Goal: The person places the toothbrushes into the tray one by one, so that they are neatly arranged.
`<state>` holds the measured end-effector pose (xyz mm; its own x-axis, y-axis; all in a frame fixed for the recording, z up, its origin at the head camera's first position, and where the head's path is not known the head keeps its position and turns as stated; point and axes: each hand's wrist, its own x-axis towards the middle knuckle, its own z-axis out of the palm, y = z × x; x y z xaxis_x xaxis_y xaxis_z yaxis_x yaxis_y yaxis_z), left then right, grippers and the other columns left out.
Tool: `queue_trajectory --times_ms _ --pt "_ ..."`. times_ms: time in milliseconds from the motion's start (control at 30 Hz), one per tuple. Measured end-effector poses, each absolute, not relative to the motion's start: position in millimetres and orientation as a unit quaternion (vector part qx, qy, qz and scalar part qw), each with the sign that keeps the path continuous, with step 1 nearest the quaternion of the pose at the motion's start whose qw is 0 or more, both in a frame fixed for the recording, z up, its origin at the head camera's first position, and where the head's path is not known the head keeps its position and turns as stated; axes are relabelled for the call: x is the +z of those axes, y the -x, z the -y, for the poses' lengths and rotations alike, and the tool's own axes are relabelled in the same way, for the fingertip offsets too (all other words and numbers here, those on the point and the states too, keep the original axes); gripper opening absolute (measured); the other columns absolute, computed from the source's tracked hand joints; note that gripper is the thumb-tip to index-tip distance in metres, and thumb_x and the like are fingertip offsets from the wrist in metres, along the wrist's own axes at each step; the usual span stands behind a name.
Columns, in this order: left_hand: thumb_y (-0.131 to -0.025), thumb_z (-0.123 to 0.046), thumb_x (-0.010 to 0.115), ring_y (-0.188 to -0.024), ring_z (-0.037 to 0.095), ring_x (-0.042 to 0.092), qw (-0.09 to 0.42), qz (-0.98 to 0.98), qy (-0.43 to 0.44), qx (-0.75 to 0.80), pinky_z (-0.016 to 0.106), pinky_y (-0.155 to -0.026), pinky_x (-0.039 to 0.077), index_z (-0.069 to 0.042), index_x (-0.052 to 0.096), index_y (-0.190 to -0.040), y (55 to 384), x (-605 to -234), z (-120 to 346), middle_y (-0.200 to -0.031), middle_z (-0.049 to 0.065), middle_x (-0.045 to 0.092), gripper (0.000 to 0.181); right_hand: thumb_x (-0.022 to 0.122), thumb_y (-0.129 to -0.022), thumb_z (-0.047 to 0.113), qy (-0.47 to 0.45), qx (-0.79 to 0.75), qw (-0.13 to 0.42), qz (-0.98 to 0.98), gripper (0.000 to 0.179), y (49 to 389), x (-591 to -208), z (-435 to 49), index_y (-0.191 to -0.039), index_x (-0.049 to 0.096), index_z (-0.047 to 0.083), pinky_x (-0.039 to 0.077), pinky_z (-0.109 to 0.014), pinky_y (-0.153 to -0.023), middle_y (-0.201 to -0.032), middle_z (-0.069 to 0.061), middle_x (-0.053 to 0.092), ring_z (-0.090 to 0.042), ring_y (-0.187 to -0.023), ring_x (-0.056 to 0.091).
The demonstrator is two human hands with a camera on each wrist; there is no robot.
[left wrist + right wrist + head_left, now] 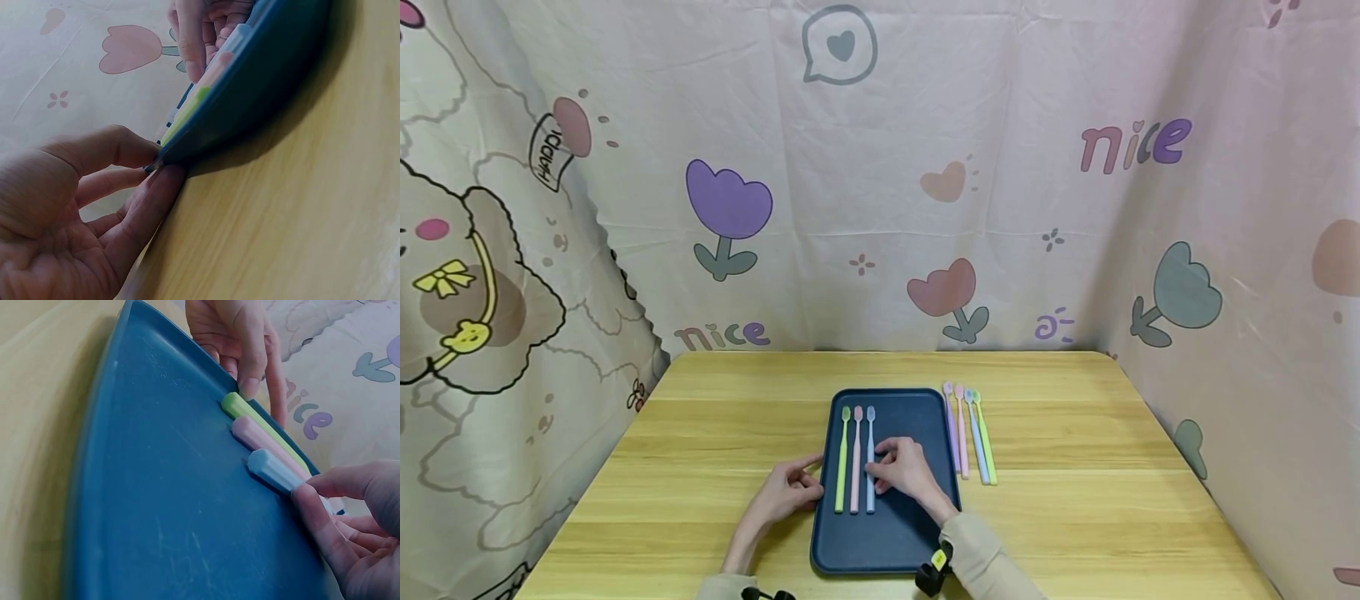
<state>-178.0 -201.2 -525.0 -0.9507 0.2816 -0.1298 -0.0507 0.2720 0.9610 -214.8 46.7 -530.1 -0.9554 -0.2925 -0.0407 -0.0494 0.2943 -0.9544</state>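
A dark blue tray (910,533) holds three toothbrushes lying side by side, heads toward the far end: a green toothbrush (842,467), a pink toothbrush (855,467) and a light blue toothbrush (870,429). My right hand (906,471) reaches over the tray and pinches the light blue toothbrush along its handle; in the right wrist view, thumb and finger meet on the handle (272,467). At the tray's left edge, my left hand (784,493) grips the rim between thumb and fingers, as the left wrist view shows beside the green handle (184,119).
Right of the tray, on the wooden table (1060,517), lie several more toothbrushes: a purple one (952,429), a pink one (962,433), a blue one (978,442) and a green one (987,442). A printed curtain (850,192) hangs behind the table and along its sides.
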Motion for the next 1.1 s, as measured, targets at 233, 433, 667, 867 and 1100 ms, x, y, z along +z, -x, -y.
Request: queue_trajectory --times_ms 233,433,667,867,1100 --pt "-0.085 -0.003 0.068 -0.075 0.01 0.064 0.136 -0.789 -0.074 0.595 0.027 -0.068 0.06 0.013 0.042 -0.146 178.0 -524.7 201.2 -0.087 0.011 0.07 0.068 0.073 -0.089 0.009 0.107 -0.582 0.103 -0.8 0.035 214.4 -529.6 -46.2 -0.116 0.063 -0.01 0.059 -0.032 -0.052 -0.071 -0.011 0.071 -0.017 -0.052 0.068" --pt "-0.085 -0.002 0.068 -0.074 0.009 0.064 0.135 -0.79 -0.076 0.593 0.026 -0.068 0.06 0.013 0.042 -0.145 178.5 -524.7 201.2 -0.086 0.01 0.07 0.068 0.073 -0.089 0.009 0.107 -0.582 0.101 -0.799 0.035 214.0 -529.2 -45.8 -0.117 0.063 -0.01 0.059 -0.031 -0.052 -0.072 -0.012 0.072 -0.017 -0.052 0.069" --pt "-0.085 -0.003 0.068 -0.074 0.011 0.064 0.136 -0.792 -0.079 0.59 0.027 -0.067 0.06 0.013 0.042 -0.146 178.5 -523.9 201.4 -0.087 0.013 0.07 0.068 0.073 -0.089 0.01 0.106 -0.581 0.1 -0.801 0.035 213.9 -529.3 -45.7 -0.117 0.063 -0.01 0.059 -0.031 -0.052 -0.071 -0.01 0.072 -0.017 -0.052 0.069" --pt "-0.086 -0.003 0.069 -0.075 0.013 0.064 0.139 -0.793 -0.076 0.588 0.03 -0.067 0.061 0.013 0.041 -0.146 177.2 -522.4 201.2 -0.088 0.013 0.07 0.067 0.073 -0.089 0.009 0.107 -0.576 0.098 -0.804 0.035 213.7 -528.7 -45.5 -0.116 0.064 -0.01 0.059 -0.031 -0.052 -0.07 -0.009 0.072 -0.016 -0.052 0.068" --pt "-0.085 -0.002 0.068 -0.075 0.012 0.064 0.138 -0.792 -0.076 0.59 0.028 -0.067 0.06 0.013 0.042 -0.145 178.1 -523.3 201.2 -0.087 0.012 0.07 0.067 0.073 -0.089 0.009 0.107 -0.574 0.099 -0.806 0.035 213.5 -528.1 -45.5 -0.117 0.064 -0.01 0.059 -0.031 -0.052 -0.07 -0.008 0.071 -0.015 -0.052 0.068"
